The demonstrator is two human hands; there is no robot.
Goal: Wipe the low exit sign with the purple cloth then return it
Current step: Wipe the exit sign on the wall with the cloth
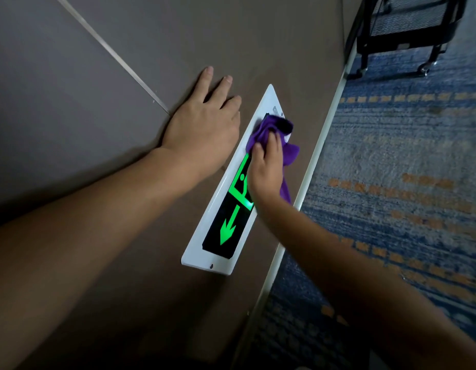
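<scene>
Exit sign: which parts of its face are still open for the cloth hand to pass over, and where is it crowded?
Free: the lower half of the exit sign, from the green arrow to the bottom white border. Crowded: the upper end, where the right hand presses the purple cloth, with the left hand flat on the wall beside it.

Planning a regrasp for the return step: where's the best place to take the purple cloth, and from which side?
Take the purple cloth at its bunched mass pressed on the exit sign, where the right hand already grips it. Approach from the room side, straight toward the wall: the cloth lies against a flat face, so only its outer surface is open. The loose tail hanging floorward would probably slip.
</scene>
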